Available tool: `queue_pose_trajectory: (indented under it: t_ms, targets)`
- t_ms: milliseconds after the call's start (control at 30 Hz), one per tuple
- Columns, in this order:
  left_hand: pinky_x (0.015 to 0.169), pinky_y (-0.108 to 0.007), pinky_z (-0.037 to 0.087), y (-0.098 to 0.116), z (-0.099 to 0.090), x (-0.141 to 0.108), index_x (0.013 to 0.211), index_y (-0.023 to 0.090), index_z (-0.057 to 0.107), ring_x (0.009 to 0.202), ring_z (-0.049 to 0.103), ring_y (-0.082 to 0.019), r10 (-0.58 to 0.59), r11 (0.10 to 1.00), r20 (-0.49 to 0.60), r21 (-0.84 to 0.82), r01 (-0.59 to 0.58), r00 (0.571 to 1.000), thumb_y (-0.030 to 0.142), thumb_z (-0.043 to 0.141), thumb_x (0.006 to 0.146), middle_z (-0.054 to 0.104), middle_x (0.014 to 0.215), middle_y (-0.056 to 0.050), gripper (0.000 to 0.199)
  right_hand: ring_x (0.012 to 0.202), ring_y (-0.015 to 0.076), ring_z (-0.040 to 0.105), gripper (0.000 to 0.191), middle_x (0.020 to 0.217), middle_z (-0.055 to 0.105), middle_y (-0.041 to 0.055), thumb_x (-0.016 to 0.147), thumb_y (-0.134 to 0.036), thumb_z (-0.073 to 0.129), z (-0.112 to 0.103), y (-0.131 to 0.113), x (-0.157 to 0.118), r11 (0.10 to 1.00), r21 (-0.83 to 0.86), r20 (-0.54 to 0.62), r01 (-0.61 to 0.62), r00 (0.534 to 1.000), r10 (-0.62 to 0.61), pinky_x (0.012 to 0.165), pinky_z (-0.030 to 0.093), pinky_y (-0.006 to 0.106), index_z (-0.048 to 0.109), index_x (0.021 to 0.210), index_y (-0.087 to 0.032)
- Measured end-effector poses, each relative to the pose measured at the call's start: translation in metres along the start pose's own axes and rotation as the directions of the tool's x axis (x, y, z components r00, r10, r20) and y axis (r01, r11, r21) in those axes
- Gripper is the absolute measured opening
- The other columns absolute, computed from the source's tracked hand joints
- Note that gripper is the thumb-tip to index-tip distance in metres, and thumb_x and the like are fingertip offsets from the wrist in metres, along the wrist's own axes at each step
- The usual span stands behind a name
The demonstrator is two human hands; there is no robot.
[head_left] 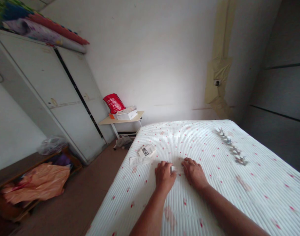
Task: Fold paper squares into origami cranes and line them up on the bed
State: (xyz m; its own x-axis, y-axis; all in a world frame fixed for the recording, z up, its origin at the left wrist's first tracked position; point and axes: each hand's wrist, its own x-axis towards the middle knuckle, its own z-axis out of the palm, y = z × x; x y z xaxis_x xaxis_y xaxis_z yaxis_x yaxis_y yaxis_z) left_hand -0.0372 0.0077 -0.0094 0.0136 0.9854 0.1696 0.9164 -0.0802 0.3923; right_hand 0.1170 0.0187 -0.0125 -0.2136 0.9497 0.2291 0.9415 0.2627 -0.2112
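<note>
A small piece of printed white paper (177,169) lies on the bed between my hands. My left hand (164,175) grips its left edge with curled fingers and the thumb drawn in. At the right end of the paper, my right hand (194,173) has its fingers bent down onto it. Left of my hands sits a loose stack of printed paper pieces (146,152), the top one bearing a dark square. A row of folded paper figures (230,146), resembling cranes, stands on the right side of the bed.
The striped, flower-dotted bed cover (189,203) spreads under everything. Beyond its far left corner, a small table (106,121) carries a red bag (114,103) and a white box (127,114). A grey cabinet (64,88) stands left, near an orange-brown plastic bag (39,182).
</note>
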Motion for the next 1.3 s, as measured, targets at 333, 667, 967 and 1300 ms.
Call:
queue_pose_trajectory:
  t_ms: [333, 667, 967, 1300]
  targets:
    - [0.078, -0.029, 0.036, 0.003, 0.003, 0.011, 0.082, 0.024, 0.066, 0.093, 0.053, -0.019, -0.136, 0.989, -0.028, -0.069, 0.134, 0.990, 0.023, 0.058, 0.069, 0.063, 0.094, -0.001, 0.016, 0.101, 0.0207, 0.051, 0.026, 0.119, 0.054, 0.0092, 0.088, -0.018, 0.039, -0.001, -0.001, -0.001, 1.000, 0.000, -0.012, 0.005, 1.000, -0.005, 0.076, 0.036, 0.030, 0.060, 0.103, -0.020]
    - [0.073, -0.026, 0.039, 0.000, 0.009, 0.016, 0.072, 0.019, 0.065, 0.079, 0.057, -0.016, -0.188, 0.942, -0.096, -0.299, 0.151, 0.978, 0.024, 0.054, 0.071, 0.065, 0.078, -0.001, 0.012, 0.106, 0.0204, 0.050, 0.031, 0.120, 0.055, 0.0098, 0.082, -0.015, 0.044, 0.006, 0.010, 0.002, 0.972, 0.229, -0.042, 0.044, 0.998, -0.035, 0.083, 0.039, 0.032, 0.059, 0.109, -0.018]
    - [0.056, -0.019, 0.036, -0.002, 0.010, 0.009, 0.066, 0.014, 0.057, 0.057, 0.046, -0.009, -0.118, 0.628, -0.080, -0.778, 0.012, 0.990, 0.030, 0.055, 0.068, 0.051, 0.058, 0.004, 0.016, 0.064, 0.0133, 0.052, 0.028, 0.067, 0.057, -0.0004, 0.078, -0.043, 0.050, -0.004, 0.019, 0.001, 0.595, 0.803, 0.034, -0.015, 0.999, -0.021, 0.058, 0.040, 0.023, 0.058, 0.076, -0.016]
    - [0.053, -0.018, 0.033, 0.001, 0.015, 0.008, 0.062, 0.014, 0.056, 0.056, 0.042, -0.008, -0.135, 0.580, -0.046, -0.814, 0.041, 0.990, 0.034, 0.058, 0.065, 0.048, 0.056, 0.004, 0.020, 0.051, 0.0078, 0.036, 0.031, 0.056, 0.043, -0.0049, 0.072, -0.047, 0.056, -0.002, 0.020, 0.002, 0.426, 0.899, 0.092, -0.098, 0.995, 0.035, 0.046, 0.028, 0.020, 0.056, 0.066, -0.016]
